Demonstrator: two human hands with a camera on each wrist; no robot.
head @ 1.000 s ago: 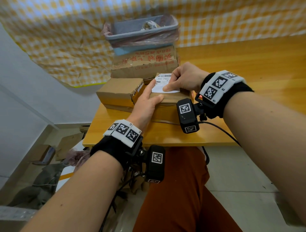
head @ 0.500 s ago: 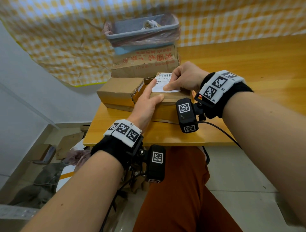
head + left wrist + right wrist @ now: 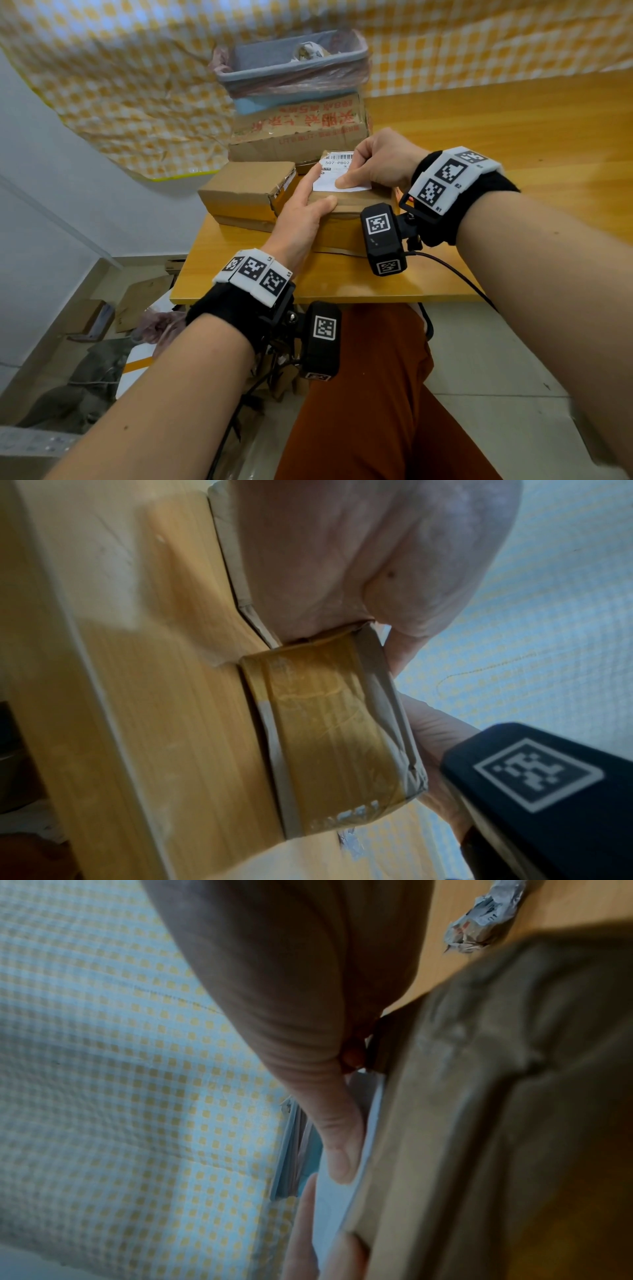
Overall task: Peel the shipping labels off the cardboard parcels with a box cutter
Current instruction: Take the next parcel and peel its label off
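Note:
A small cardboard parcel point(image 3: 356, 202) lies on the wooden table point(image 3: 342, 281), stacked on a flatter taped box. A white shipping label point(image 3: 329, 181) with a barcode covers its top. My left hand point(image 3: 305, 212) grips the parcel's left end, thumb on the front edge, fingers along the side; in the left wrist view the left hand point(image 3: 359, 561) wraps the taped parcel point(image 3: 325, 723). My right hand point(image 3: 380, 164) sits on the label, thumb flat on it, fingers curled at its right edge. In the right wrist view the thumb point(image 3: 342, 1150) lies on the label point(image 3: 342, 1204). No box cutter shows.
A second brown box point(image 3: 246, 188) sits just left of the parcel. Behind stands a larger carton with red print point(image 3: 298, 137), carrying a bag-lined blue bin point(image 3: 291, 65). A crumpled label scrap point(image 3: 479, 920) lies on the table. Cardboard and bags litter the floor at left.

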